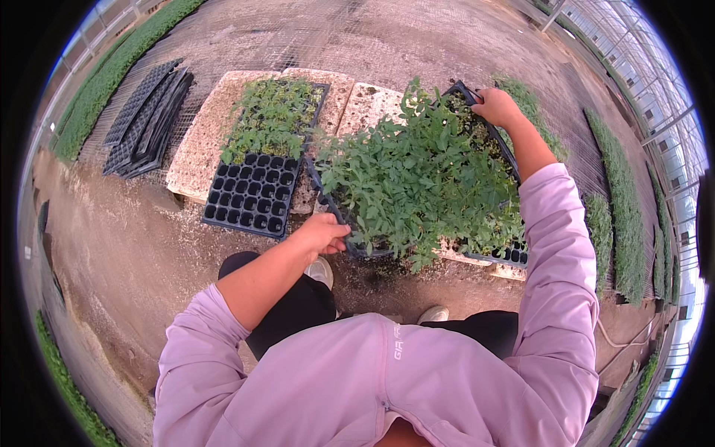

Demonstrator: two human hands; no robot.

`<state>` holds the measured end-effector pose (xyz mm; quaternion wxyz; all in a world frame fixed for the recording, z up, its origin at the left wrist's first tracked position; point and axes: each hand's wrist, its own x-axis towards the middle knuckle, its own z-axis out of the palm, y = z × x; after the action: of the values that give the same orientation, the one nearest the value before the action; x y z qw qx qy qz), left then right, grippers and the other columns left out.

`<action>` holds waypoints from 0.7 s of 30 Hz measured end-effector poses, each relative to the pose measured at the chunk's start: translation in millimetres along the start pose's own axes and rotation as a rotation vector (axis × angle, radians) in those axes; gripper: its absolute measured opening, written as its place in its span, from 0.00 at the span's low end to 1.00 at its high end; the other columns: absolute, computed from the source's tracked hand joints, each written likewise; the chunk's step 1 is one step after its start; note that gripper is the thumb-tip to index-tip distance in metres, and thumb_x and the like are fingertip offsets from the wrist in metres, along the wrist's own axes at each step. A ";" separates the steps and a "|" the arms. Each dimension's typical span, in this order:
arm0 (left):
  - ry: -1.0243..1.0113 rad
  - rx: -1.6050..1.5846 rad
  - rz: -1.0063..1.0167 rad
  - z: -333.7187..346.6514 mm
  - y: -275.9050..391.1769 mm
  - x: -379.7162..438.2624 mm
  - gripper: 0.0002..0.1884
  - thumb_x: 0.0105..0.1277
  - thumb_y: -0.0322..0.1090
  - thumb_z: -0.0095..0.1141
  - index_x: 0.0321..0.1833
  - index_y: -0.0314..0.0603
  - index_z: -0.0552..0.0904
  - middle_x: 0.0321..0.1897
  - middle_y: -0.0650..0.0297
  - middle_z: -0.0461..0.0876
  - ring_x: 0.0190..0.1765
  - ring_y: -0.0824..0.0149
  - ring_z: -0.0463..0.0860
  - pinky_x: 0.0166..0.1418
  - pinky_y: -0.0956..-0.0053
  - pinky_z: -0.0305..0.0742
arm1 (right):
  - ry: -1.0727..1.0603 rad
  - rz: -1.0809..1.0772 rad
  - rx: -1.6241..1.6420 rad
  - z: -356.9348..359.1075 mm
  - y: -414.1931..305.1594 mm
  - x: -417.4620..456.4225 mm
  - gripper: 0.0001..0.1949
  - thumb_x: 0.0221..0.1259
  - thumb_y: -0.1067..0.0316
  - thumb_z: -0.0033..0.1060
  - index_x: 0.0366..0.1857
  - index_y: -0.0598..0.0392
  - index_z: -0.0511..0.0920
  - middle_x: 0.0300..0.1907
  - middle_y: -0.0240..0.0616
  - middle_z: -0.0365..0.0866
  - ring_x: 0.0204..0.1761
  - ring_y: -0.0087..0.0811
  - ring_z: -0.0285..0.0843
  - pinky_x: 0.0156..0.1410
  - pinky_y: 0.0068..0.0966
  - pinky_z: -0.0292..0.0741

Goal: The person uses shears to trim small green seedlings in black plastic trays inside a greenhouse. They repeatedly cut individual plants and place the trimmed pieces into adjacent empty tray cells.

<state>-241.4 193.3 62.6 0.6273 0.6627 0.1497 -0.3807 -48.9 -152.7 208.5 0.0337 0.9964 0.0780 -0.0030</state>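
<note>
A black plastic seedling tray (pixel 320 181) full of leafy green seedlings (pixel 413 173) is held tilted in front of me. My left hand (pixel 324 232) pinches its near left edge, thumb on top. At the far right corner, my right hand (pixel 496 107) grips the rim. Foliage hides most of the cells. To the left lies a second cell tray (pixel 251 193), with bare cells in its near part and smaller seedlings (pixel 273 114) in its far part. Part of another tray (pixel 509 256) shows beneath the held one, near my right forearm.
Pitted white foam blocks (pixel 192 151) support the trays. A stack of black cell trays (pixel 148 120) sits on the ground at left. Rows of seedlings (pixel 620 223) line the right side, and another green bed (pixel 123 72) runs along the far left. My shoes (pixel 321 272) are close to the blocks.
</note>
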 end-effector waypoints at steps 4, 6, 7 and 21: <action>-0.038 -0.572 -0.144 63.9 -63.8 4.4 0.08 0.58 0.35 0.61 0.30 0.45 0.74 0.26 0.67 0.78 0.29 0.72 0.78 0.31 0.78 0.71 | 0.006 0.029 -0.106 7.4 -77.5 63.1 0.12 0.54 0.61 0.56 0.41 0.48 0.80 0.46 0.40 0.79 0.50 0.40 0.77 0.53 0.35 0.74; -0.124 -0.637 -0.130 87.6 -75.6 23.0 0.07 0.60 0.34 0.60 0.30 0.42 0.75 0.27 0.66 0.78 0.30 0.73 0.77 0.32 0.79 0.71 | 0.090 0.016 -0.129 39.9 -74.3 93.1 0.13 0.53 0.56 0.59 0.38 0.49 0.80 0.41 0.40 0.81 0.46 0.40 0.78 0.49 0.36 0.74; -0.161 -0.629 -0.173 90.8 -78.3 30.1 0.06 0.60 0.34 0.59 0.30 0.41 0.77 0.26 0.66 0.78 0.30 0.74 0.77 0.33 0.80 0.70 | 0.068 0.021 -0.113 48.4 -79.2 99.5 0.13 0.53 0.56 0.59 0.39 0.49 0.80 0.42 0.40 0.80 0.47 0.39 0.78 0.49 0.36 0.75; -0.380 -0.387 -0.449 53.2 -170.4 99.7 0.16 0.70 0.44 0.41 0.50 0.42 0.74 0.42 0.61 0.80 0.42 0.67 0.80 0.45 0.76 0.75 | -0.006 0.108 0.019 190.9 -53.7 202.7 0.12 0.56 0.62 0.51 0.41 0.51 0.80 0.42 0.40 0.81 0.45 0.38 0.80 0.47 0.33 0.77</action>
<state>-307.1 143.8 -124.6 0.6584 0.3995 0.2416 -0.5903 142.8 -81.2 12.2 0.0244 0.9994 0.0238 -0.0049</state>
